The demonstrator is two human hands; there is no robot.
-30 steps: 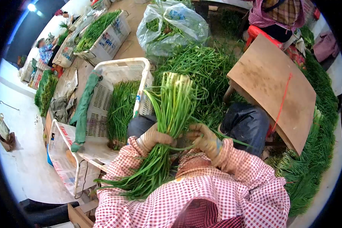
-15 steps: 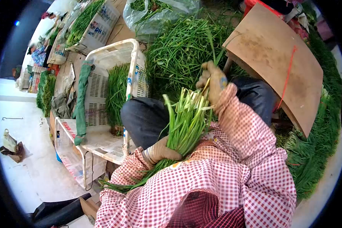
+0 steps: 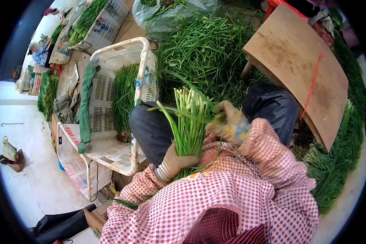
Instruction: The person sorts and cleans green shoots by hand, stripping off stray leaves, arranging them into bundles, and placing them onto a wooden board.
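My left hand (image 3: 175, 163), in a pale work glove, is wrapped round a bunch of garlic chives (image 3: 188, 126) in my lap. Their pale stem ends point up and away from me, and the green leaves trail down past my wrist. To the right of the bunch, my right hand (image 3: 228, 124), in a stained glove, has its fingers closed on some loose chive leaves (image 3: 218, 118), partly blurred. Beyond my knees lies a big heap of loose chives (image 3: 205, 55).
On the left, a white plastic basket (image 3: 143, 53) holds chives (image 3: 125, 93). A wooden board (image 3: 297, 61) stands at right, with more chives (image 3: 341, 162) behind it. A clear plastic bag (image 3: 171, 20) and another crate (image 3: 107, 28) are farther off. A person (image 3: 40, 55) is at the far left.
My right hand has come down from above the stem ends to the right side of the bunch. My left hand has raised the bunch slightly and turned it more upright.
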